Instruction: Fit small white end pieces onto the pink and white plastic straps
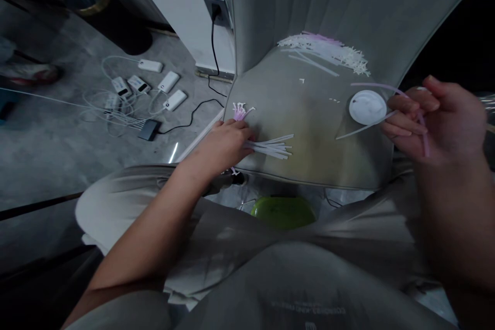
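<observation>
On the grey chair seat, my left hand [229,147] is curled at the left front edge, closed around a bundle of thin white strips [275,148] whose free ends fan out to the right. Several light-purple strips with white branched tips [240,112] stick out just beyond its fingers. Raised over the right side of the seat, my right hand [435,113] pinches a light-purple strip [377,85] and a white strip [365,129]. Both bend out leftward from the fingers. Close to these fingers sits a small round white dish [367,107]; its contents are too small to make out.
A heap of white and purple strips [325,49] lies against the chair's backrest [328,0]. Small white bits [301,81] are scattered on the seat. Power banks [169,82] and tangled cables cover the floor at left, near a black bin [116,26]. Something green [284,211] shows below the seat.
</observation>
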`<state>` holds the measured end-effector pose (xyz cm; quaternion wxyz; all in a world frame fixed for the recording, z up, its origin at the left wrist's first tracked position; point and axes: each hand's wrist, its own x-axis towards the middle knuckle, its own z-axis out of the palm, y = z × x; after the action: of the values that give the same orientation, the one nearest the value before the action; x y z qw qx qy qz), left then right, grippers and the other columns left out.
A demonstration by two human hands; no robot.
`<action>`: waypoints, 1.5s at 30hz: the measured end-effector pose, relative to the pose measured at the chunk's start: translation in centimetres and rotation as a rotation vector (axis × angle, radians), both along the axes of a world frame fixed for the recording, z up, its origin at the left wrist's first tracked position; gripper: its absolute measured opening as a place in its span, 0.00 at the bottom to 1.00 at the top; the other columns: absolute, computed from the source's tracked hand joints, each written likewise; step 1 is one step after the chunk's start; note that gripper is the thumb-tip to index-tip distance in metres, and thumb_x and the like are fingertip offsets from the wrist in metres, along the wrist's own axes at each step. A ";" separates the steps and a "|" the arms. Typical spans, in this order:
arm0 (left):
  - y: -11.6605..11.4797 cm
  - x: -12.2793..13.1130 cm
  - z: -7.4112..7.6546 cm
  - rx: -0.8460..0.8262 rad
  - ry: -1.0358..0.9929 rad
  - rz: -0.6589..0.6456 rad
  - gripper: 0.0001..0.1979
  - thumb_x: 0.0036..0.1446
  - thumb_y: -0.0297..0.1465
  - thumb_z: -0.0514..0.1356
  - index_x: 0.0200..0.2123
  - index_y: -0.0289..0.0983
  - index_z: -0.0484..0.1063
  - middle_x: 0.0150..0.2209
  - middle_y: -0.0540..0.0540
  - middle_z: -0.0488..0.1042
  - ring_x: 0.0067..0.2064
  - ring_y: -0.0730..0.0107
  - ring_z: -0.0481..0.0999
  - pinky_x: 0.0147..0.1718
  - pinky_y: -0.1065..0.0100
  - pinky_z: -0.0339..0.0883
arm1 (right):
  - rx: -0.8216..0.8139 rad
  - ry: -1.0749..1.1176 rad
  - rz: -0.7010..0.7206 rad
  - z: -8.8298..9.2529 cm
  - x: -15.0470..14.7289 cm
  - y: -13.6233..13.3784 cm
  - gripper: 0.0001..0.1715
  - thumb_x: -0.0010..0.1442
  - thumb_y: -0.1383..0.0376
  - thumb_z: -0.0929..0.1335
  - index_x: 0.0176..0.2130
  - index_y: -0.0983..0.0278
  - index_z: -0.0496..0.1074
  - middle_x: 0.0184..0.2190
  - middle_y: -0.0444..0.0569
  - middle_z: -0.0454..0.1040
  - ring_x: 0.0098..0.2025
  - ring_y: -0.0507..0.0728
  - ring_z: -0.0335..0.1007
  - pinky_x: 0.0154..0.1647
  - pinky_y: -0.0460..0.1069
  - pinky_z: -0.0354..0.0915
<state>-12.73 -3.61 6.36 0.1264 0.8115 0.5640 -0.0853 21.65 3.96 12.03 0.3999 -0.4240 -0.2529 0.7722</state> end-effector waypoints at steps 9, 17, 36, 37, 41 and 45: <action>-0.2 0.6 0.3 0.023 0.002 -0.012 0.11 0.61 0.35 0.55 0.43 0.41 0.74 0.43 0.44 0.75 0.48 0.55 0.73 0.43 0.58 0.61 | 0.008 0.001 0.005 -0.2 -0.1 -0.1 0.21 0.57 0.63 0.67 0.19 0.64 0.56 0.22 0.42 0.62 0.16 0.44 0.34 0.16 0.44 0.46; -0.3 1.5 -0.1 0.019 -0.027 -0.053 0.11 0.61 0.33 0.52 0.44 0.41 0.73 0.43 0.44 0.74 0.47 0.56 0.73 0.43 0.57 0.60 | -0.002 -0.031 0.003 0.1 -0.2 -0.1 0.21 0.57 0.63 0.67 0.18 0.64 0.56 0.21 0.41 0.62 0.16 0.44 0.35 0.16 0.44 0.47; -0.1 2.9 -1.2 0.023 -0.020 -0.115 0.09 0.58 0.29 0.53 0.38 0.39 0.72 0.39 0.45 0.75 0.45 0.58 0.75 0.43 0.59 0.60 | 0.025 -0.027 0.013 -0.4 0.5 -0.1 0.21 0.60 0.62 0.65 0.19 0.65 0.57 0.22 0.42 0.64 0.16 0.44 0.35 0.16 0.43 0.49; -0.1 2.9 -1.1 0.021 -0.022 -0.119 0.10 0.58 0.29 0.52 0.38 0.39 0.73 0.40 0.45 0.76 0.45 0.58 0.75 0.43 0.59 0.60 | 0.028 -0.026 0.012 -0.4 0.6 -0.1 0.22 0.60 0.62 0.64 0.19 0.65 0.57 0.21 0.42 0.64 0.16 0.45 0.35 0.16 0.43 0.49; -0.1 3.1 -1.1 0.008 -0.056 -0.129 0.10 0.60 0.32 0.53 0.42 0.40 0.72 0.41 0.45 0.75 0.47 0.57 0.74 0.46 0.59 0.61 | 0.019 -0.034 0.005 -0.2 0.4 -0.1 0.23 0.62 0.61 0.62 0.19 0.65 0.57 0.21 0.42 0.63 0.16 0.45 0.34 0.16 0.42 0.48; -0.1 3.3 -1.0 -0.008 -0.080 -0.147 0.10 0.60 0.31 0.53 0.40 0.39 0.73 0.41 0.45 0.75 0.46 0.59 0.75 0.45 0.61 0.62 | 0.007 -0.038 -0.004 -0.1 0.1 -0.2 0.22 0.61 0.61 0.63 0.18 0.65 0.56 0.21 0.42 0.64 0.16 0.45 0.34 0.15 0.43 0.47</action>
<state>-9.43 -3.74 5.37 0.1458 0.8529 0.4971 -0.0640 21.80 3.78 11.92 0.3979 -0.4377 -0.2623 0.7624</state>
